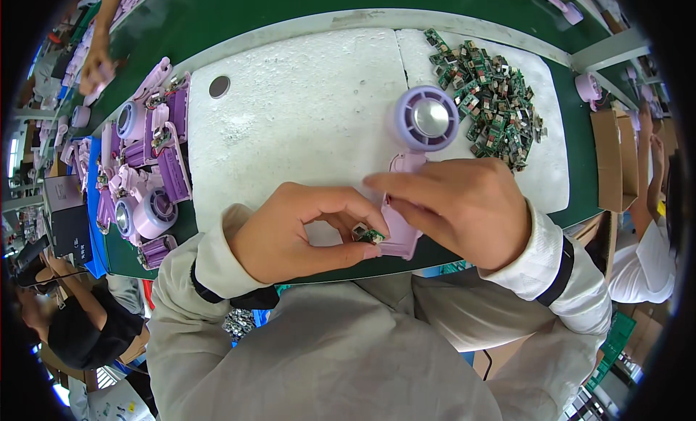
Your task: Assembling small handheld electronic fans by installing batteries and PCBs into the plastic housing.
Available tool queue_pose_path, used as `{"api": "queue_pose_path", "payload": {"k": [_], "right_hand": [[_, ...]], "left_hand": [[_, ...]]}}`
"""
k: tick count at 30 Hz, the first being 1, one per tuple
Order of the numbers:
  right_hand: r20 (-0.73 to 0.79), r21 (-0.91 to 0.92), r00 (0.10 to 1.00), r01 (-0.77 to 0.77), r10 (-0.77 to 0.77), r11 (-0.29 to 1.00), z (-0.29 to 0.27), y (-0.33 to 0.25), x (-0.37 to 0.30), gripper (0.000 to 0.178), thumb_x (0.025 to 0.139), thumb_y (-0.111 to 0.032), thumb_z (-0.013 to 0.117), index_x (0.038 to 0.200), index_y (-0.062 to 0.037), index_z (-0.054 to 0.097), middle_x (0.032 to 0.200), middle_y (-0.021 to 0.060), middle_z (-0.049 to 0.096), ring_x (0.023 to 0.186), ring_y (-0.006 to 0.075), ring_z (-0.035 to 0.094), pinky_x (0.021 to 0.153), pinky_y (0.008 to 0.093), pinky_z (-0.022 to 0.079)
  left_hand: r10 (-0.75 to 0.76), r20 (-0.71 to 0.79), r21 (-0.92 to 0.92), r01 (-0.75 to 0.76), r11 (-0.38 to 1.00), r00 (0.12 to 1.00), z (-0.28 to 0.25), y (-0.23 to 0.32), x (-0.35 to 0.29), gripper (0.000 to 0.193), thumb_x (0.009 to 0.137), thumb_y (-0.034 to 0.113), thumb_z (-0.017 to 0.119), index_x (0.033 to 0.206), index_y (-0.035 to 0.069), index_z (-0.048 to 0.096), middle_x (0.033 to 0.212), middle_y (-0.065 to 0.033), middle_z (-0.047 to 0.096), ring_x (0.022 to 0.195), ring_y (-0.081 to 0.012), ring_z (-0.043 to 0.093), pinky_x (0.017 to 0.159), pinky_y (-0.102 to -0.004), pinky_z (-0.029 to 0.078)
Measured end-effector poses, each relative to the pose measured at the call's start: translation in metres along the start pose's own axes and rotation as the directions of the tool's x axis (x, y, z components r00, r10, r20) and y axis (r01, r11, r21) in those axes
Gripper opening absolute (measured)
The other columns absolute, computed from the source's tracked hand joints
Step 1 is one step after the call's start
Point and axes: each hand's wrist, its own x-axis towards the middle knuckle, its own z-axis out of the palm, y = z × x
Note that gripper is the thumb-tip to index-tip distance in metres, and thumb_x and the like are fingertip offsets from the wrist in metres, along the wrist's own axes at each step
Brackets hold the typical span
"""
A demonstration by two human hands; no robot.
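A lilac handheld fan lies in front of me, its round head (pixel 428 119) with a silver centre pointing away and its pink handle (pixel 399 236) toward me. My left hand (pixel 304 232) is closed, with a small green circuit board (pixel 368 234) pinched between thumb and fingers beside the handle. Over the upper handle, my right hand (pixel 464 211) is closed, thumb and fingers at the handle's edge. A tiny dark reddish bit shows at those fingertips; whether it is a wire I cannot tell.
Many loose circuit boards (pixel 496 95) are heaped at the right of the white foam sheet (pixel 290 117). A dark round disc (pixel 219 87) lies at its far left. Lilac fan parts (pixel 156 153) pile up on the left, by a blue bin (pixel 94 203). A cardboard box (pixel 616 160) stands right.
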Motion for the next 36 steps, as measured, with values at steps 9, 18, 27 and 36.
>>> {"api": "queue_pose_path", "payload": {"k": [9, 18, 27, 36], "right_hand": [[-0.124, 0.033, 0.965, 0.239, -0.233, 0.971, 0.012, 0.016, 0.004, 0.024, 0.081, -0.012, 0.073, 0.104, -0.0127, 0.073, 0.078, 0.0038, 0.067, 0.065, 0.0225, 0.067, 0.053, 0.0333, 0.052], [-0.207, 0.167, 0.978, 0.018, 0.017, 0.986, 0.027, 0.002, 0.012, 0.011, 0.083, -0.014, 0.075, 0.093, -0.0082, 0.076, 0.077, 0.0089, 0.071, 0.063, 0.0255, 0.068, 0.058, 0.0319, 0.054], [-0.195, 0.303, 0.98, 0.02, 0.041, 0.953, 0.022, 0.006, 0.016, 0.013, 0.083, -0.009, 0.074, 0.095, -0.0053, 0.074, 0.07, 0.0089, 0.068, 0.058, 0.021, 0.067, 0.056, 0.0298, 0.054], [-0.177, 0.297, 0.983, 0.007, 0.048, 0.955, 0.023, 0.008, 0.017, 0.016, 0.079, -0.007, 0.074, 0.095, -0.0046, 0.074, 0.063, 0.0077, 0.063, 0.052, 0.019, 0.064, 0.052, 0.0297, 0.051]], "left_hand": [[0.01, -0.025, 0.175, -0.006, 0.985, 1.0, 0.008, 0.003, -0.004, 0.021, 0.087, -0.001, 0.073, 0.107, 0.0, 0.067, 0.101, -0.0114, 0.071, 0.092, -0.0165, 0.069, 0.081, -0.0292, 0.055], [-0.004, -0.162, -0.078, -0.009, 0.997, 0.987, 0.014, -0.009, -0.006, 0.024, 0.091, -0.002, 0.068, 0.114, -0.001, 0.062, 0.104, -0.0091, 0.069, 0.092, -0.0166, 0.069, 0.081, -0.0304, 0.056], [-0.014, -0.484, -0.2, -0.094, 0.975, 0.875, 0.005, -0.01, 0.004, 0.031, 0.095, -0.001, 0.064, 0.125, -0.005, 0.058, 0.115, -0.012, 0.065, 0.099, -0.0182, 0.068, 0.087, -0.0305, 0.056], [-0.014, -0.439, -0.166, -0.065, 0.984, 0.898, 0.006, -0.013, 0.003, 0.031, 0.096, -0.001, 0.062, 0.127, -0.005, 0.06, 0.115, -0.012, 0.065, 0.101, -0.0182, 0.068, 0.091, -0.0308, 0.055]]}}
